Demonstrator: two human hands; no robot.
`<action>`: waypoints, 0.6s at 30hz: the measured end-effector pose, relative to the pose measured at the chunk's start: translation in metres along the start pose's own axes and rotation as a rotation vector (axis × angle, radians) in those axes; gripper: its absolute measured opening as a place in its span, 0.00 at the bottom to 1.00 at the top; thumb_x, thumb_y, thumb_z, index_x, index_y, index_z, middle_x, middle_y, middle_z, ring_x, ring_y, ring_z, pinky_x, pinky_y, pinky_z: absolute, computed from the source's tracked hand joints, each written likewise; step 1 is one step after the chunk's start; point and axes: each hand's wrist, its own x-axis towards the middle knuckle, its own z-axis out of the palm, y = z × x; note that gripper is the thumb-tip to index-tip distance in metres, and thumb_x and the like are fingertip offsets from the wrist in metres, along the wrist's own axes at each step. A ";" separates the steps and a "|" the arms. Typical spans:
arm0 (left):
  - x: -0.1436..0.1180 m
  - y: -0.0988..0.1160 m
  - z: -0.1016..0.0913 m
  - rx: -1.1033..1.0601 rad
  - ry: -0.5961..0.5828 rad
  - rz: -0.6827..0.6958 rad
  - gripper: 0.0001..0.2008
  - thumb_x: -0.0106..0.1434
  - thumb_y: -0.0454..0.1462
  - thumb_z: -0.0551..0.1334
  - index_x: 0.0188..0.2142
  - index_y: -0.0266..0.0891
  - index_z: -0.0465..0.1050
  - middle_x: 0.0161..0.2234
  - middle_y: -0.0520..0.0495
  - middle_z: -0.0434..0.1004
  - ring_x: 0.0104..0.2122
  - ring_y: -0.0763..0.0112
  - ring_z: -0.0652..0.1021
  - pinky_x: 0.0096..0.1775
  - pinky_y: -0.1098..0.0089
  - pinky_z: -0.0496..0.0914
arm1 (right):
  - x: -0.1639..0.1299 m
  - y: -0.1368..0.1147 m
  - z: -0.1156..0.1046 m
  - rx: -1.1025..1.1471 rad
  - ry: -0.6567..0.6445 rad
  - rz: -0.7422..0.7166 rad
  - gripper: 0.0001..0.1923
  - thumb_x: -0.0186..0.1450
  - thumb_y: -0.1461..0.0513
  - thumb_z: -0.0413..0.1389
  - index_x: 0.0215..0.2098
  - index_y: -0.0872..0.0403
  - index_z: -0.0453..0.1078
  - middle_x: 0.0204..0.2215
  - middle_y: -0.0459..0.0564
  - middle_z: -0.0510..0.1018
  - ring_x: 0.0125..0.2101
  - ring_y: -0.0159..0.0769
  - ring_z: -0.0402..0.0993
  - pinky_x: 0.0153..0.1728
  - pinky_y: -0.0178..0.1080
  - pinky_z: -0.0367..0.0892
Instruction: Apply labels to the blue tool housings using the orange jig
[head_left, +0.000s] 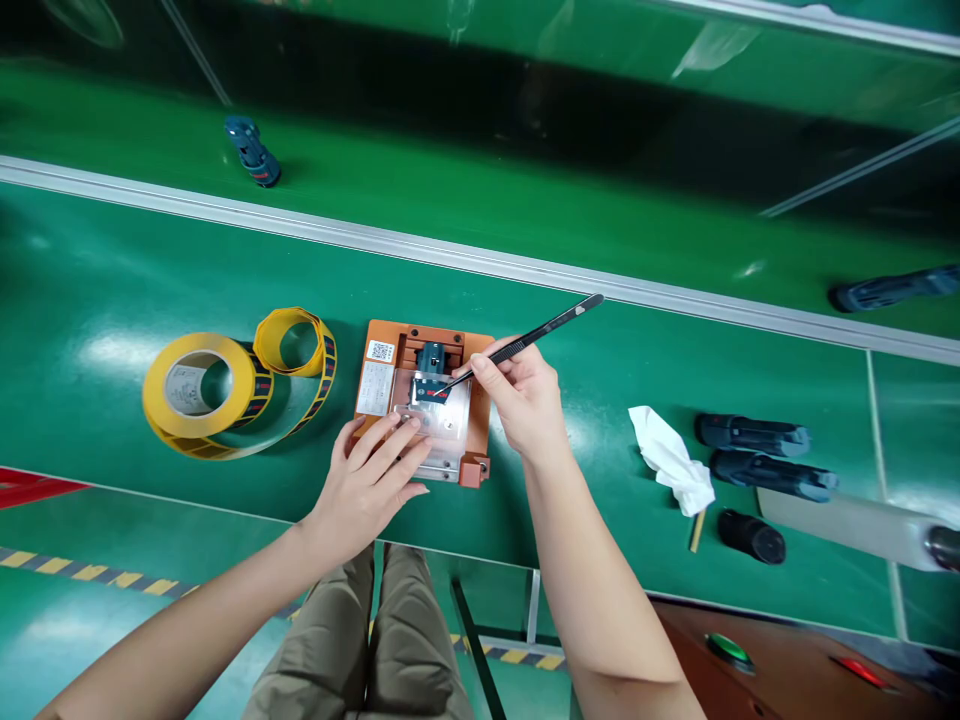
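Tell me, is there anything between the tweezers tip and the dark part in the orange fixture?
Nothing visible. The right hand holds the tweezers, and their tip already reaches the dark part in the orange fixture. The left hand rests on the clear plate below the part, beside the tip's path.

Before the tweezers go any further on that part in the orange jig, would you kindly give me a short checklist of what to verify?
1. Left hand steadies the clear plate on the orange jig: ok, fingers rest flat on it.
2. Right hand grips the tweezers: ok.
3. Tweezer tip reaches the dark part in the jig: ok, it ends at the red mark.
4. Label held in the tip: cannot tell.
5. Yellow label roll within reach: ok, left of the jig.
6. Part seated squarely: cannot tell.
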 end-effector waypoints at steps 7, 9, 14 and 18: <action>0.014 -0.002 -0.009 0.032 -0.061 0.018 0.26 0.68 0.43 0.62 0.63 0.38 0.65 0.62 0.39 0.72 0.59 0.52 0.71 0.61 0.50 0.58 | 0.000 -0.001 0.000 -0.011 -0.002 -0.023 0.10 0.67 0.54 0.62 0.38 0.50 0.68 0.32 0.45 0.83 0.35 0.37 0.81 0.40 0.41 0.74; 0.022 -0.004 -0.013 0.049 -0.120 0.016 0.29 0.67 0.45 0.63 0.64 0.37 0.64 0.64 0.39 0.70 0.58 0.52 0.72 0.60 0.52 0.59 | 0.000 -0.001 0.000 -0.015 0.001 -0.033 0.10 0.67 0.54 0.62 0.38 0.50 0.68 0.32 0.45 0.83 0.35 0.37 0.82 0.40 0.41 0.74; 0.036 -0.006 -0.020 0.074 -0.219 0.047 0.33 0.65 0.44 0.66 0.66 0.36 0.62 0.66 0.41 0.66 0.56 0.51 0.71 0.57 0.53 0.59 | -0.002 0.001 0.002 -0.040 0.008 -0.041 0.09 0.67 0.55 0.62 0.38 0.50 0.69 0.32 0.45 0.83 0.35 0.36 0.82 0.40 0.40 0.74; 0.038 -0.006 -0.022 0.064 -0.250 0.025 0.36 0.63 0.43 0.68 0.67 0.37 0.60 0.65 0.40 0.67 0.56 0.50 0.71 0.56 0.53 0.59 | 0.000 -0.001 0.000 0.015 0.063 -0.023 0.10 0.65 0.56 0.63 0.39 0.51 0.69 0.33 0.46 0.83 0.35 0.35 0.82 0.41 0.41 0.76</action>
